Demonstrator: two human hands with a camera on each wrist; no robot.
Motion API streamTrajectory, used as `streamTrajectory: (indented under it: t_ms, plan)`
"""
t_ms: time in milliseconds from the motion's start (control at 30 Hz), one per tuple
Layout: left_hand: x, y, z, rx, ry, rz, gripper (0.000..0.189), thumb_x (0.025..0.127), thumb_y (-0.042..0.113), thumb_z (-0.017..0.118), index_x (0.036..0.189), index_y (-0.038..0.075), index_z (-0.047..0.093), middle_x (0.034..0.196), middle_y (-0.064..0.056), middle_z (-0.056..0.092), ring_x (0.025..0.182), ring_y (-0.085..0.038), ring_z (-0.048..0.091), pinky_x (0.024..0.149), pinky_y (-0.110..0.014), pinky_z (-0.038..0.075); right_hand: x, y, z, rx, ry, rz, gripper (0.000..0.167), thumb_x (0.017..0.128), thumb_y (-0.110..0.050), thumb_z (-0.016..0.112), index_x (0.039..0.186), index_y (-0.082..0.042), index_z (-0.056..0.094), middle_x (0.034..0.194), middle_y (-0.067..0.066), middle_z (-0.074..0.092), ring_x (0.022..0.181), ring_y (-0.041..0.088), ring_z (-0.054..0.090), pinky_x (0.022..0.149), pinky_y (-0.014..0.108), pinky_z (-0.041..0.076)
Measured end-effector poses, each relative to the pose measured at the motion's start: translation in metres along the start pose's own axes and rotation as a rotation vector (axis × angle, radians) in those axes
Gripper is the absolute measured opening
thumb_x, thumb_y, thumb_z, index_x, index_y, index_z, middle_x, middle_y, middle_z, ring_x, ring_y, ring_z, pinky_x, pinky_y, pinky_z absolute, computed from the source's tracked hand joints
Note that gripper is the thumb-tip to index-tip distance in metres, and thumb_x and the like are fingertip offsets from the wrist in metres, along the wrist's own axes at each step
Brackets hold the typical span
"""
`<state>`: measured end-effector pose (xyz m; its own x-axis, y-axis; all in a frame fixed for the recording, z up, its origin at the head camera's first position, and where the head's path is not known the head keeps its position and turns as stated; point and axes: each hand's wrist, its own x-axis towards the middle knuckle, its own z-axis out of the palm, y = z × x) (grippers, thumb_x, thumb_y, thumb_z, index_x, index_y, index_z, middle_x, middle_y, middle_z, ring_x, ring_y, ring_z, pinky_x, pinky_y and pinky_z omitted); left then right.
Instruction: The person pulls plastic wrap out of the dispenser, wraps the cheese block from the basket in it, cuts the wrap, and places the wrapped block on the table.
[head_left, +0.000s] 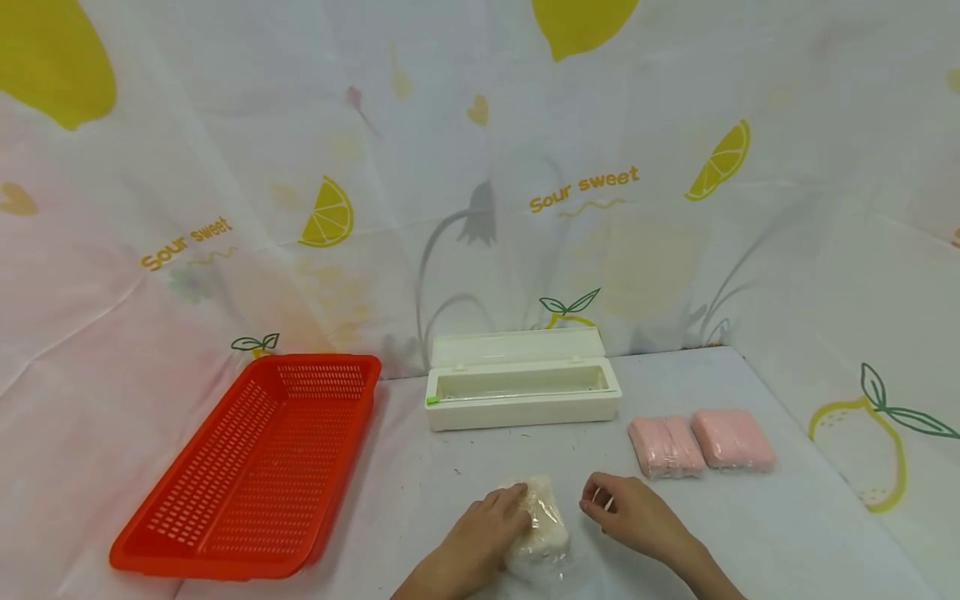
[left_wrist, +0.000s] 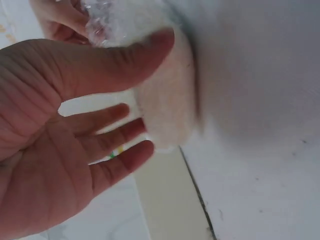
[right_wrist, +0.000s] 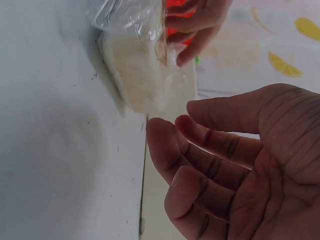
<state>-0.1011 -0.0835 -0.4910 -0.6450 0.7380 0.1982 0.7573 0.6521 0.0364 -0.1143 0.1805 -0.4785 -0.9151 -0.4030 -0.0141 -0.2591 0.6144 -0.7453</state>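
A soft-looking white block (head_left: pixel 545 518) in clear plastic wrap (right_wrist: pixel 131 15) lies on the table, in front of the white box. My left hand (head_left: pixel 483 533) is at its left side, fingertips on its upper edge in the head view. In the left wrist view the fingers of this hand (left_wrist: pixel 75 125) are nearly straight and the thumb lies across the block. To the right of the block, a short gap away, is my right hand (head_left: pixel 637 515). Its fingers are loosely bent with nothing between them, as the right wrist view of this hand (right_wrist: pixel 235 165) shows.
A long white box (head_left: pixel 525 411) with its lid raised stands at the back. Two pink plastic-wrapped packs, a left one (head_left: pixel 666 447) and a right one (head_left: pixel 732 439), lie side by side at right. On the left is a red plastic basket (head_left: pixel 258 467). Printed cloth hangs behind.
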Motion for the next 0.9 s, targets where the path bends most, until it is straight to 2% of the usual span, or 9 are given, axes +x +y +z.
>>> streamTrajectory:
  t_ms: [100, 167, 333, 400, 467, 533, 667, 767, 900]
  plan:
    - [-0.001, -0.003, 0.004, -0.009, 0.077, 0.033, 0.040, 0.075, 0.006, 0.078, 0.106, 0.016, 0.056, 0.135, -0.012, 0.053, 0.119, -0.025, 0.055, 0.079, -0.033, 0.052, -0.002, 0.001, 0.005, -0.051, -0.030, -0.086, 0.006, 0.090, -0.013, 0.070, 0.092, -0.016, 0.065, 0.082, -0.010, 0.063, 0.068, 0.002, 0.056, 0.057, 0.026, 0.048]
    - [-0.002, -0.004, 0.007, -0.013, 0.114, 0.048, 0.035, 0.078, 0.006, 0.076, 0.106, 0.016, 0.055, 0.136, -0.012, 0.053, 0.119, -0.025, 0.056, 0.079, -0.034, 0.052, -0.004, 0.002, 0.008, -0.101, -0.038, -0.179, 0.018, 0.086, -0.006, 0.072, 0.095, -0.019, 0.064, 0.088, -0.013, 0.062, 0.075, 0.002, 0.057, 0.062, 0.027, 0.049]
    - [-0.005, -0.004, 0.012, 0.057, 0.169, 0.071, 0.045, 0.071, 0.011, 0.081, 0.106, 0.017, 0.054, 0.134, -0.007, 0.052, 0.109, -0.024, 0.053, 0.073, -0.030, 0.046, -0.010, 0.007, 0.021, -0.226, 0.002, -0.456, 0.050, 0.067, 0.006, 0.078, 0.104, -0.023, 0.060, 0.108, -0.012, 0.056, 0.090, 0.005, 0.056, 0.071, 0.024, 0.050]
    - [-0.006, -0.003, 0.013, 0.074, 0.193, 0.086, 0.046, 0.068, 0.013, 0.082, 0.105, 0.018, 0.054, 0.129, -0.005, 0.053, 0.102, -0.021, 0.052, 0.068, -0.025, 0.041, -0.010, 0.008, 0.027, -0.262, 0.035, -0.555, 0.056, 0.061, 0.007, 0.078, 0.106, -0.022, 0.059, 0.112, -0.011, 0.053, 0.091, 0.005, 0.055, 0.072, 0.019, 0.048]
    - [-0.007, -0.003, 0.014, 0.042, 0.211, 0.114, 0.041, 0.071, 0.016, 0.082, 0.101, 0.017, 0.054, 0.124, -0.003, 0.054, 0.095, -0.018, 0.051, 0.065, -0.020, 0.037, -0.010, 0.010, 0.033, -0.274, 0.048, -0.622, 0.058, 0.058, 0.005, 0.079, 0.106, -0.021, 0.058, 0.113, -0.010, 0.051, 0.092, 0.004, 0.053, 0.072, 0.015, 0.045]
    - [-0.009, -0.003, 0.015, -0.026, 0.220, 0.152, 0.035, 0.075, 0.017, 0.081, 0.098, 0.016, 0.055, 0.119, -0.002, 0.055, 0.091, -0.015, 0.051, 0.065, -0.016, 0.034, -0.010, 0.011, 0.038, -0.246, 0.032, -0.648, 0.055, 0.060, 0.001, 0.081, 0.105, -0.020, 0.058, 0.113, -0.011, 0.050, 0.092, 0.003, 0.051, 0.073, 0.012, 0.042]
    - [-0.011, -0.002, 0.016, -0.113, 0.246, 0.199, 0.026, 0.081, 0.017, 0.078, 0.091, 0.015, 0.055, 0.111, 0.001, 0.057, 0.090, -0.010, 0.053, 0.067, -0.012, 0.034, -0.011, 0.012, 0.045, -0.190, -0.024, -0.631, 0.043, 0.072, -0.016, 0.087, 0.103, -0.022, 0.057, 0.113, -0.011, 0.049, 0.093, 0.002, 0.049, 0.074, 0.013, 0.043]
    - [-0.010, -0.001, 0.015, -0.142, 0.282, 0.197, 0.023, 0.080, 0.009, 0.079, 0.088, 0.014, 0.057, 0.107, 0.001, 0.060, 0.089, -0.010, 0.056, 0.070, -0.013, 0.041, -0.011, 0.010, 0.047, -0.191, 0.002, -0.624, 0.030, 0.081, -0.026, 0.082, 0.100, -0.024, 0.059, 0.111, -0.012, 0.050, 0.090, 0.001, 0.049, 0.073, 0.012, 0.042]
    - [-0.010, -0.001, 0.012, -0.163, 0.303, 0.186, 0.022, 0.079, 0.003, 0.079, 0.088, 0.011, 0.060, 0.103, 0.000, 0.061, 0.085, -0.009, 0.059, 0.073, -0.014, 0.047, -0.010, 0.005, 0.048, -0.223, 0.087, -0.656, 0.017, 0.089, -0.023, 0.076, 0.096, -0.025, 0.061, 0.104, -0.012, 0.054, 0.084, -0.002, 0.050, 0.071, 0.007, 0.040]
